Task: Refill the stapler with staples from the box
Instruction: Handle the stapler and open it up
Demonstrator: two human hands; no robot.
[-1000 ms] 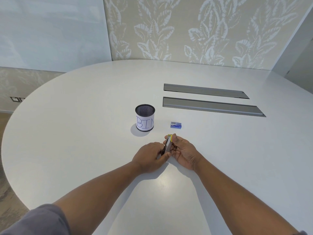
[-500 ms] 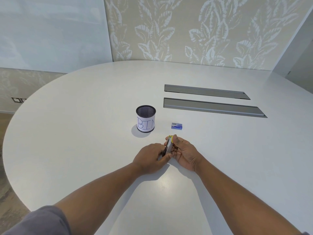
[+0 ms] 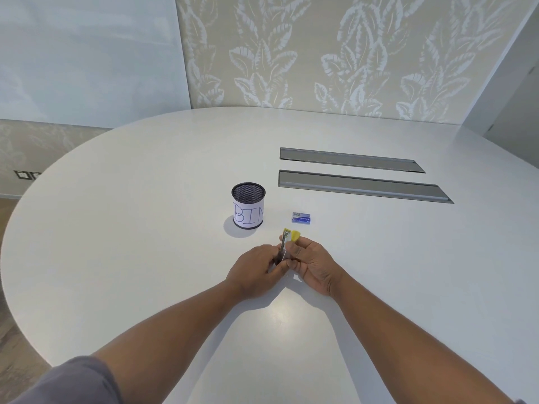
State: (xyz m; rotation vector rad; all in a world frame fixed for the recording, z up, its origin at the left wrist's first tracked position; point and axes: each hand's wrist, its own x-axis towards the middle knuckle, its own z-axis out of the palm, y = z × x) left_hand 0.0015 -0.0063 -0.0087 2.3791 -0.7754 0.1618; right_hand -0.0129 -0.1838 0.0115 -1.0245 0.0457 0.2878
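A small stapler (image 3: pixel 284 243) with yellow ends is held over the white table (image 3: pixel 145 228), between both hands. My left hand (image 3: pixel 253 271) grips its near end. My right hand (image 3: pixel 313 262) holds its right side, and a yellow part (image 3: pixel 295 236) has swung out beside the metal body, so the stapler looks opened at its far tip. A small blue staple box (image 3: pixel 301 217) lies shut on the table just beyond the hands, a little to the right. The stapler's inside is hidden by the fingers.
A black mesh cup (image 3: pixel 248 205) with a white label reading BIN stands left of the staple box. Two long grey cable slots (image 3: pixel 361 186) are set into the table further back on the right. A leaf-patterned wall stands behind.
The stapler's yellow tip has split into two parts, one swung to the right. Both hands stay in the same place on the stapler.
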